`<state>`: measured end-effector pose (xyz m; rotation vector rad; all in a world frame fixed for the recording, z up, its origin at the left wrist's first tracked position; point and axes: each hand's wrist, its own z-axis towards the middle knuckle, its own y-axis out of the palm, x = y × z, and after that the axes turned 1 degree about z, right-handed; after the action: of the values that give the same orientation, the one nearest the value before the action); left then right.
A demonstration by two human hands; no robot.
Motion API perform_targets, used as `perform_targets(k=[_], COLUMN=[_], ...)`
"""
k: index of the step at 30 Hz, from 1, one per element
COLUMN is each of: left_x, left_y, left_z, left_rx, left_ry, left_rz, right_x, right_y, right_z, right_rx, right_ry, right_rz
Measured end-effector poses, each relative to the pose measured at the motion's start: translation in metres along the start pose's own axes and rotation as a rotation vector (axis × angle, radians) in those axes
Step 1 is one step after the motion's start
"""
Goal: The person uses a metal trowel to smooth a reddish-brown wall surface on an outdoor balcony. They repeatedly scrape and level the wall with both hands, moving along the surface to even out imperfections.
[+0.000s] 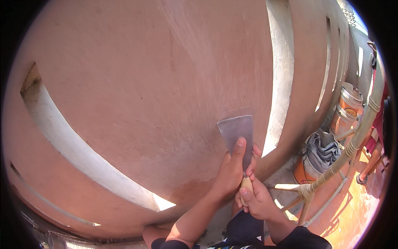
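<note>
A wide putty knife (238, 128) with a grey metal blade and a pale wooden handle is held upright in front of the reddish-brown wall (137, 87). My left hand (230, 168) grips the lower blade, thumb flat on its face and fingertips showing past the far edge. Below it, my right hand (258, 202) is closed around the handle, its thumb along the wood. The blade's broad edge points up at the wall; whether it touches the surface I cannot tell. A lighter smear runs down the wall above it.
Tall pale slots (280, 79) cut through the wall on both sides. At right stands a lashed bamboo frame (331, 171). Beyond it are stacked buckets (347, 104), an orange bucket (303, 171) topped with grey sacks (323, 147), and another person's leg (370, 165).
</note>
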<state>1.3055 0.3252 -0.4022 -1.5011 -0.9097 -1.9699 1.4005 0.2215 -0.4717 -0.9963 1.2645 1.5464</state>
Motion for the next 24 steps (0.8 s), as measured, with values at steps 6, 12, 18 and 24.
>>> perform_targets(k=[6, 12, 18, 24], left_x=[-0.12, -0.181, -0.17, -0.135], left_y=[-0.03, -0.025, -0.025, -0.023], left_z=[-0.122, -0.238, -0.228, -0.184], left_rx=[0.104, 0.526, 0.414, 0.106], left_ry=[-0.342, -0.445, -0.394, -0.231], left_rz=[0.021, 0.074, 0.117, 0.21], right_x=[0.108, 0.145, 0.122, 0.073], right_y=[0.0, -0.044, -0.001, 0.003], right_z=[-0.054, -0.07, -0.046, 0.003], right_rx=[-0.175, -0.273, -0.473, -0.186], right_ry=[0.217, 0.353, 0.403, 0.009], right_rz=[0.043, -0.32, 0.133, 0.237])
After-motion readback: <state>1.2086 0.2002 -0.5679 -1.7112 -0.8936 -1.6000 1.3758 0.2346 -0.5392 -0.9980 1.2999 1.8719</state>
